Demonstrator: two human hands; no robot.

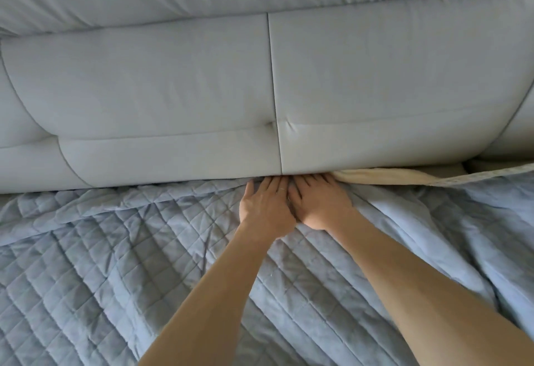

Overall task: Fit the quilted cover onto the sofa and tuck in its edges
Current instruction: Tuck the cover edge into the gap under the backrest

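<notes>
Cover (115,264) pressed into the back crease of the sofa (161,91)

On my feed the blue quilted cover lies spread over the seat and fills the lower half of the view, wrinkled on the left and smoother on the right. Behind it rise the pale grey back cushions (375,76), split by a vertical seam (274,91). The left hand (264,206) and right hand (320,203) sit side by side, touching, just under that seam. Both lie flat on the cover with fingers straight, not curled round the cloth, pressing it into the crease where seat meets back. A thin ring (281,190) shows on a left finger. Right of the hands the cover's edge is turned up, baring its cream underside (375,177). The fingertips vanish under the cushion, so I cannot tell how deep they reach. The sofa's ends are cut off, and both forearms (404,279) run out of frame at the bottom.
</notes>
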